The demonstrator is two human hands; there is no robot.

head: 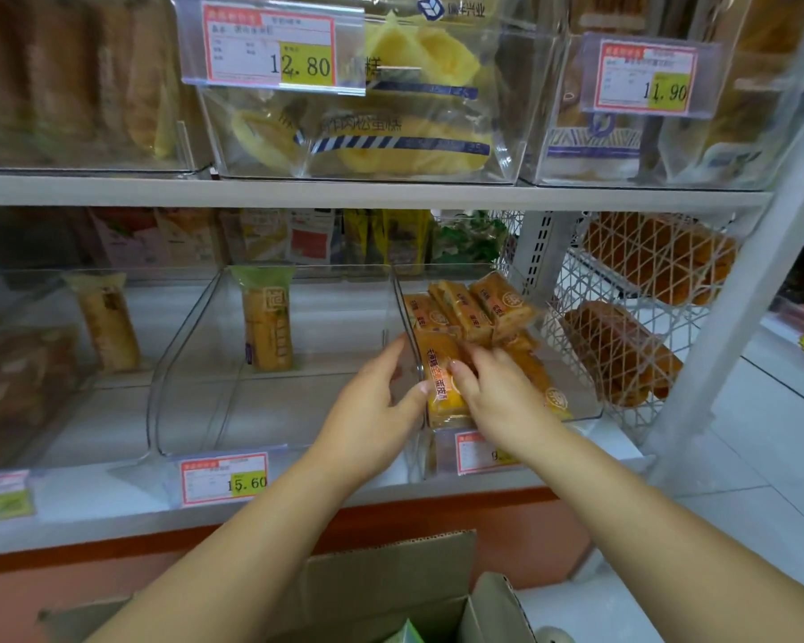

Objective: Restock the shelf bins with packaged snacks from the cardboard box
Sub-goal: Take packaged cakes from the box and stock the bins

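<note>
Restocking was partly done. Right bin (pixel 586 410), centre right of the frame, held several orange packs (pixel 469 308) at its rear. Right hand (pixel 497 401) gripped one more pack (pixel 442 387) at the bin's front, fingers curled over it. Left hand (pixel 372 410) lay with fingers nearly straight against the bin's left wall, thumb touching the pack. Middle bin (pixel 196 364) held a single green pack (pixel 268 317) and apparently needed filling. Box (pixel 391 577), lower centre, showed little of its contents.
</note>
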